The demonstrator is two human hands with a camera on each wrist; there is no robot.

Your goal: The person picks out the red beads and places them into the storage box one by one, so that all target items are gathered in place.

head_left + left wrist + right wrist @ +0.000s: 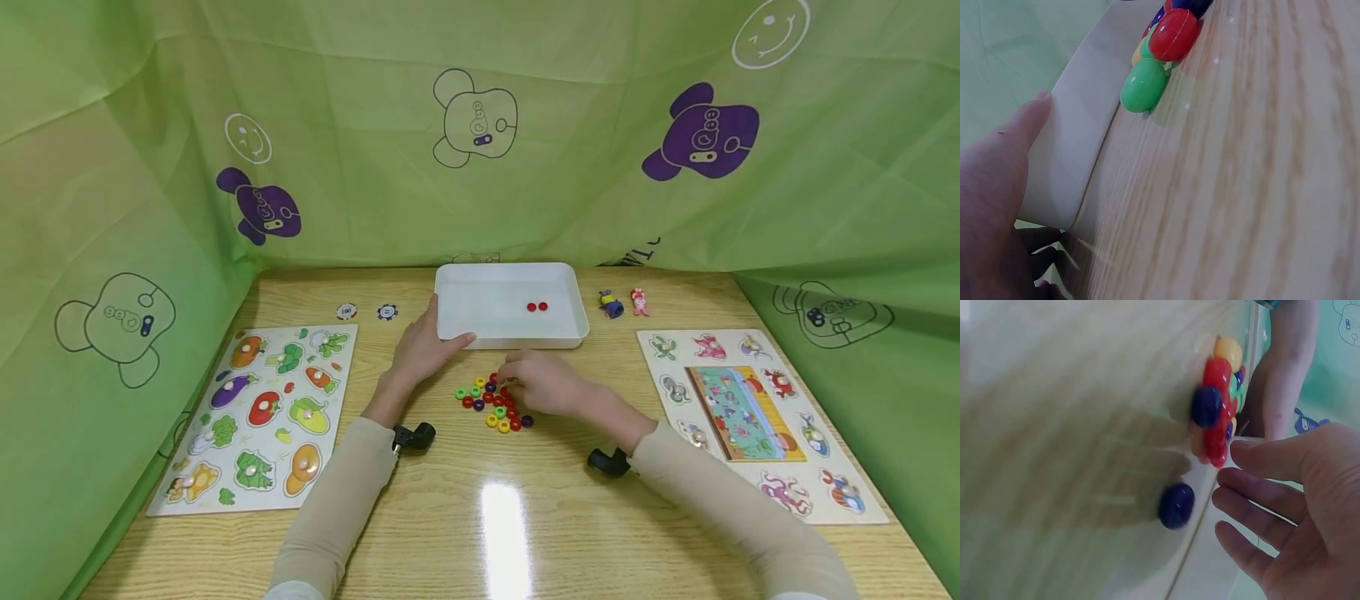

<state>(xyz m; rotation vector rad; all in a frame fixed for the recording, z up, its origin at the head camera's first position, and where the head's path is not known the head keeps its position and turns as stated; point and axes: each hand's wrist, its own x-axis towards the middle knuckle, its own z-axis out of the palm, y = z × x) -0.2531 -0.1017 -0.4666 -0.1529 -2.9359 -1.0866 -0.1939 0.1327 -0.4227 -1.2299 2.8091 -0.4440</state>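
Note:
My left hand (423, 346) rests at the front-left corner of a white tray (512, 342). Its thumb lies along the front wall, and the fingers extend up the left side; in the left wrist view the thumb touches the wall (1079, 125). In front of the tray is a cluster of small ring-like beads in red, yellow (492, 421), green (461, 393) and purple. Over the cluster's right side reaches my right hand (543, 382), fingers loosely bent and spread from the thumb. Near its fingertips are red beads (1215, 444) and a lone purple bead (1177, 506).
Two red beads (537, 307) lie inside the tray. A vegetable puzzle board (258, 417) is on the left, a sea-animal puzzle board (757, 425) on the right. Two round chips (387, 312) and two small figurines (611, 304) flank the tray. Green cloth (360, 167) encloses the table.

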